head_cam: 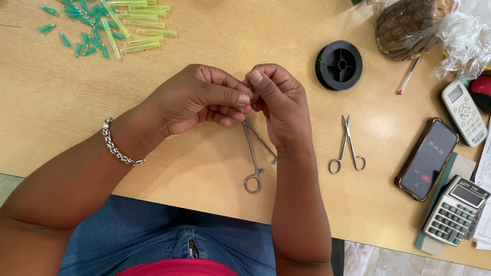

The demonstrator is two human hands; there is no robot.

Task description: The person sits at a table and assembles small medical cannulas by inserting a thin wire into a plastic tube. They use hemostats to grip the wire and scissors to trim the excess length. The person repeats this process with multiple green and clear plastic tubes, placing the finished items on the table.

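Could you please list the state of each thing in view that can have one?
Left hand: fingertips pinched shut on something too thin to identify.
Right hand: pinched shut against the left hand, holding the metal ring-handled forceps, which hang down, handles apart.
Small steel scissors: lying on the wooden table, blades closed.
Black smartphone: screen lit.
Grey desk calculator: display blank.
Black round spool: lying flat.

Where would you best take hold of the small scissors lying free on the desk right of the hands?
Probably by the two finger rings at the near end of the scissors, coming from the desk's front edge. They lie flat, blades shut and pointing away toward the black spool, rings toward the person. The right hand is closest, and the phone leaves room on that side.
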